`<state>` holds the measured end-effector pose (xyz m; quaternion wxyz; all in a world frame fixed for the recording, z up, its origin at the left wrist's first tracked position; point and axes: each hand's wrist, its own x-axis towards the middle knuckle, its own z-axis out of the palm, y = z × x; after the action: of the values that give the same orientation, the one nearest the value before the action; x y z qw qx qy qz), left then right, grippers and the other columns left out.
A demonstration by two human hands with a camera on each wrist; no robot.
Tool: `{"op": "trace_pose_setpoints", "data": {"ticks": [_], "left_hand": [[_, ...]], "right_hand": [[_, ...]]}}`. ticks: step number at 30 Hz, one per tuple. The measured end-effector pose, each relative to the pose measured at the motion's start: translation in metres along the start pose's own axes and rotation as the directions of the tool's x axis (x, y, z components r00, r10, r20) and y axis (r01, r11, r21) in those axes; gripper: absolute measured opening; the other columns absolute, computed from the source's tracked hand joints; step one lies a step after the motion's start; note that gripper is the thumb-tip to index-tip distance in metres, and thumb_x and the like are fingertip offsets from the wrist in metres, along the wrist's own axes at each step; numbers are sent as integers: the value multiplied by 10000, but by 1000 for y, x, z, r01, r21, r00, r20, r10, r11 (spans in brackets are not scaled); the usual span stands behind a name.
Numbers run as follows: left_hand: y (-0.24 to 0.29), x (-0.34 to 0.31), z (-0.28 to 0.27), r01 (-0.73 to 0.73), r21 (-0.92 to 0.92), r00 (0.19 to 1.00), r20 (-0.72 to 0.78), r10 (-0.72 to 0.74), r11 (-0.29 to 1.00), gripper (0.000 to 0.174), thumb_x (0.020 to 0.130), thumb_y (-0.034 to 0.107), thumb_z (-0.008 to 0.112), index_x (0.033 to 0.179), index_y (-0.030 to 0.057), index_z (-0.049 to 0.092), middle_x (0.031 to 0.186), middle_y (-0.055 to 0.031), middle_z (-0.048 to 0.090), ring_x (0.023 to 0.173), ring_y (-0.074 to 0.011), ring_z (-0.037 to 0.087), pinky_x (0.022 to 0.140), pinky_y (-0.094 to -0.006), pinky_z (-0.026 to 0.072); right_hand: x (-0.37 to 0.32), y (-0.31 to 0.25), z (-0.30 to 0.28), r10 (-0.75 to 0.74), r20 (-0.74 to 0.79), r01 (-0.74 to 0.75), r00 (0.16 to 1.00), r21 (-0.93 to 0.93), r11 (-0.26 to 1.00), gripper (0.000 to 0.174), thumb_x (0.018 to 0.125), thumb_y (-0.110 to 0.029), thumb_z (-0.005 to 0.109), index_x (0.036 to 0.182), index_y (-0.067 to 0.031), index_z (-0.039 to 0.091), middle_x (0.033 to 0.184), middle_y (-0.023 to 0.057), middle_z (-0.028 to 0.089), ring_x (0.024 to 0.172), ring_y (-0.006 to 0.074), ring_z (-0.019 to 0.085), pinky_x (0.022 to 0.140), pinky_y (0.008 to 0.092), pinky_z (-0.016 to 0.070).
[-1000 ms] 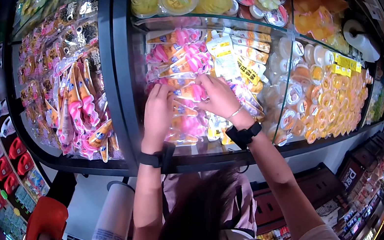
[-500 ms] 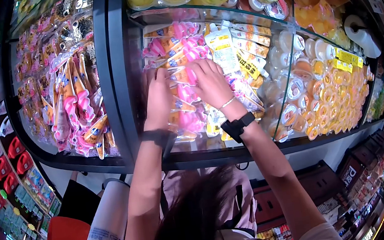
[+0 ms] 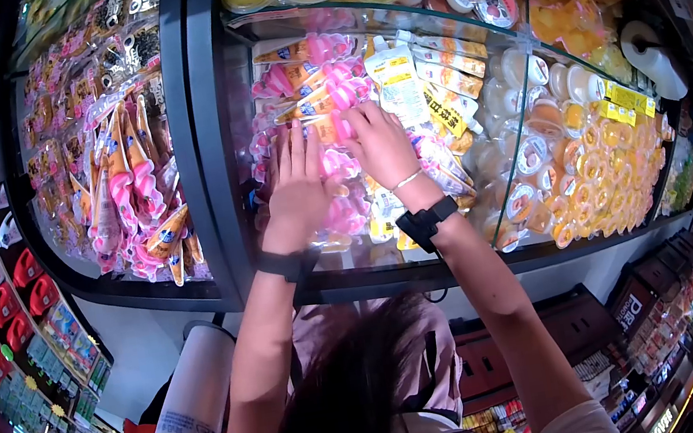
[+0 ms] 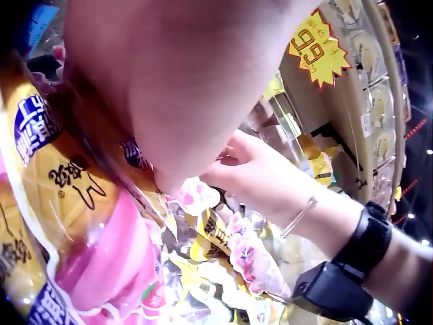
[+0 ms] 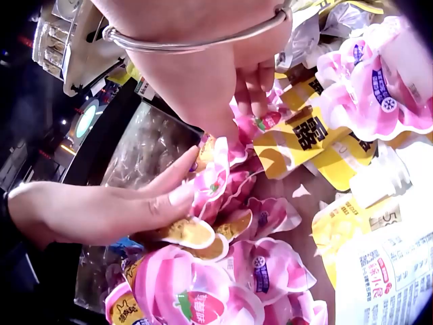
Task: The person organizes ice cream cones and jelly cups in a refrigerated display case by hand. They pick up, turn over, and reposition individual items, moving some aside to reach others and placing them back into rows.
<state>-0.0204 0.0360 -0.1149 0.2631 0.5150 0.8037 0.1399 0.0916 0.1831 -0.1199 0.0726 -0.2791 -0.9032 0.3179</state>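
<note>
Left hand lies flat, fingers straight and spread wide, pressing on the heap of pink and yellow cone-shaped plastic snack packets inside the black-framed glass display shelf. Right hand is just beside it, fingers curled narrow, pinching one of those packets.

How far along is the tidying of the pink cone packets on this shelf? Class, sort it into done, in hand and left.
Done: the pink cone packets at the back lie lined up. In hand: the left hand presses flat on the pile, and the right hand seems to pinch one packet. Left: the packets at the front look jumbled.
</note>
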Motion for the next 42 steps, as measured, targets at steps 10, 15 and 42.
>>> {"op": "trace_pose_setpoints", "data": {"ticks": [10,15,42], "left_hand": [[-2,1,1,106,32,983,146,-110,994,838,924,372,606,1557,116,119,1620,-161,35,1490,-354,65,1148,-608,118],[7,-2,-28,207,-240,977,94,-189,949,892,841,141,698,1547,133,153,1594,-194,106,1420,-432,246,1106,-481,340],[0,-57,-33,67,95,997,26,-70,993,1033,755,294,782,1528,19,154,1558,-269,179,1431,-407,257,1140,-445,294]], "right_hand": [[-13,-14,-13,139,91,-140,986,-2,990,300,776,-182,735,1004,-48,594,993,137,588,929,348,593,812,439,483],[-21,-14,-6,116,198,-128,973,52,990,200,846,-208,676,965,-61,611,898,133,671,798,364,649,725,457,511],[-43,-57,0,-60,316,117,947,-166,979,962,748,-435,758,1519,-122,278,1582,150,216,1456,329,219,1179,500,175]]}}
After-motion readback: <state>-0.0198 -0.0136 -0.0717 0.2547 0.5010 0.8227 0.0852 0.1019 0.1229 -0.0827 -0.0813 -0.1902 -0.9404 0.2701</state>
